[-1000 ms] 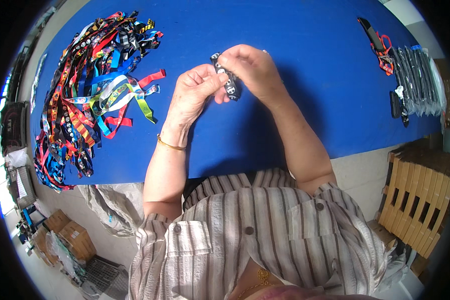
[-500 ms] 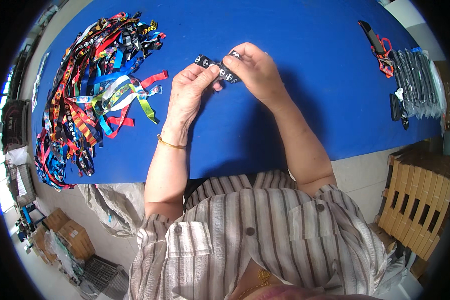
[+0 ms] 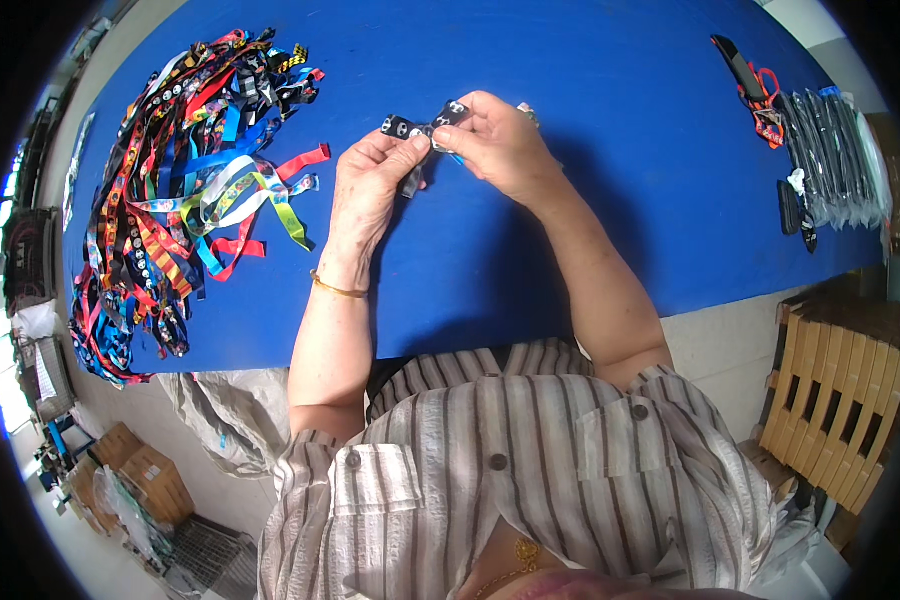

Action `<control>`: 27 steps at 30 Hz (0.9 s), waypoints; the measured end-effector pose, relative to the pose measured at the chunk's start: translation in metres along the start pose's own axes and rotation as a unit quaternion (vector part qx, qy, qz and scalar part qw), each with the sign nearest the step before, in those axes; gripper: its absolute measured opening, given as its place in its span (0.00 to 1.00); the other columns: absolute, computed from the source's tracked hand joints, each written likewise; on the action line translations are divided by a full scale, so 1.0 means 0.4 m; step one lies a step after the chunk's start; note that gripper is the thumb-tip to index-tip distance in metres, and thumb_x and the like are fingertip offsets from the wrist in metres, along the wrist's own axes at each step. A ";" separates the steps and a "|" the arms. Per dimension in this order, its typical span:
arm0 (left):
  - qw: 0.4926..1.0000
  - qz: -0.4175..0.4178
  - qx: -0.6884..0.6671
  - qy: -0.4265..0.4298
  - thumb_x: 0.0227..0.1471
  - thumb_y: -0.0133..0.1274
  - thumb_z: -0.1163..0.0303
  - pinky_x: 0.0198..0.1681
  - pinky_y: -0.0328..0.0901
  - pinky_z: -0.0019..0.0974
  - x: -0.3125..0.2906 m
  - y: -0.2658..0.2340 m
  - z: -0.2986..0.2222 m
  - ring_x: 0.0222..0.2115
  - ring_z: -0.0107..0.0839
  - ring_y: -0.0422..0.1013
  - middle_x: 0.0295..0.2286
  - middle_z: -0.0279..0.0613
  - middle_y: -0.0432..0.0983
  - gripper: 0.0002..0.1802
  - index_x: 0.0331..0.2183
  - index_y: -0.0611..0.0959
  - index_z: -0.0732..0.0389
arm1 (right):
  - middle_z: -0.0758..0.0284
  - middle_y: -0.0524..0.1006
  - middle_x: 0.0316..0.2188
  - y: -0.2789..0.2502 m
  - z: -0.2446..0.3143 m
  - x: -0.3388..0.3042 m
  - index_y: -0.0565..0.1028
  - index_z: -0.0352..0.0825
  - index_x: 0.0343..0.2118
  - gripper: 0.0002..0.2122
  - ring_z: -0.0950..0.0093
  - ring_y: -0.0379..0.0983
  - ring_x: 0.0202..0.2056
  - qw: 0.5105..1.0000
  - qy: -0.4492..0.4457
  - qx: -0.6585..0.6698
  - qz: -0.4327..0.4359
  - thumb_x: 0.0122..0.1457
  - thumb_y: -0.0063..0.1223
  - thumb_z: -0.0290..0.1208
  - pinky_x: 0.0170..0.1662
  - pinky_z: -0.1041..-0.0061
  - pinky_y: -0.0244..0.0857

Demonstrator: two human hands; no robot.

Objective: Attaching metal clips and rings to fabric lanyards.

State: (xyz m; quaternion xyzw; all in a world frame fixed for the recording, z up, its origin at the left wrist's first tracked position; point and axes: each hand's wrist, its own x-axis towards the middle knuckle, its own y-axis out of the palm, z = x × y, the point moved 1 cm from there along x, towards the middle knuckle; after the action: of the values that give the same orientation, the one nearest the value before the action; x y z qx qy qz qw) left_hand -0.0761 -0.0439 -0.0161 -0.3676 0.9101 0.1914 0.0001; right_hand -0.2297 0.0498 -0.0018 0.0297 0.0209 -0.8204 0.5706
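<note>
A black printed ribbon (image 3: 400, 128) with white round motifs is pinched between my two hands above the blue table. It is bent into a bow-like shape, narrow in the middle. My left hand (image 3: 370, 180) grips its left part between thumb and fingers. On the other side, my right hand (image 3: 505, 142) pinches the right part, thumb in front. A pale ribbon end (image 3: 412, 183) hangs below the left fingertips, and a small blue bit shows under the right thumb. Something pale sticks out behind my right hand; its kind cannot be made out.
A large heap of colourful printed ribbons (image 3: 155, 215) covers the table's left side. On the right lie orange-handled scissors (image 3: 767, 88), a stack of dark items in clear plastic bags (image 3: 832, 160) and a small black object (image 3: 788, 207). Below the table are cardboard boxes (image 3: 155, 480) and a wooden slatted piece (image 3: 832, 400).
Both hands have shifted slightly left. The ribbon's right part now angles upward from a narrow middle, and a pale end has come into sight below it.
</note>
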 end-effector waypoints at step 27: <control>0.952 0.030 0.300 -0.051 0.53 0.61 0.69 0.20 0.54 0.23 0.108 0.104 -0.021 0.18 0.13 0.60 0.17 0.26 0.70 0.12 0.21 0.77 0.59 | 0.63 0.76 0.19 -0.096 -0.005 -0.064 0.76 0.31 0.28 0.13 0.67 0.75 0.23 0.943 0.004 -0.273 -0.192 0.53 0.61 0.37 0.30 0.68 0.68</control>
State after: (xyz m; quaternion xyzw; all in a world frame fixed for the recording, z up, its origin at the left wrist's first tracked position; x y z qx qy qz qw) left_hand -0.1342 -0.0483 -0.0001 -0.3130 0.9349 -0.0724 0.1506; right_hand -0.2566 0.0872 -0.0018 -0.1287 0.2520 -0.8768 0.3887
